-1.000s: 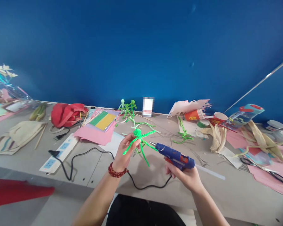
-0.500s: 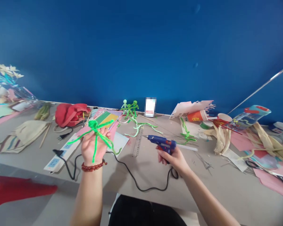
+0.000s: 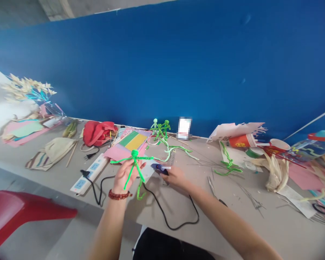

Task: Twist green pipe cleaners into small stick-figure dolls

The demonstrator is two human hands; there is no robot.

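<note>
My left hand (image 3: 126,175) is raised over the table, palm side showing, and holds a bright green pipe-cleaner figure (image 3: 134,154) with a round head and thin limbs. A strand of green pipe cleaner (image 3: 141,191) hangs below it. My right hand (image 3: 176,177) is closed around a blue hot glue gun (image 3: 160,168), its nozzle pointing left towards the figure, apart from it. The gun's grip and trigger are mostly hidden by my fingers. Several finished green figures (image 3: 160,130) stand at the wall. Loose pipe cleaners (image 3: 178,148) lie in front of them.
A black cord (image 3: 168,222) loops across the table's front. To the left lie a white power strip (image 3: 90,174), a red cloth bag (image 3: 99,133) and a striped cloth (image 3: 52,153). Right of my forearm are pliers-like metal tips (image 3: 211,183), wires (image 3: 250,196) and a paper cup (image 3: 242,141).
My right hand has brought the glue gun left, closer to the figure. The left hand still holds the figure. The view has turned left, and the tool beside my right forearm now shows.
</note>
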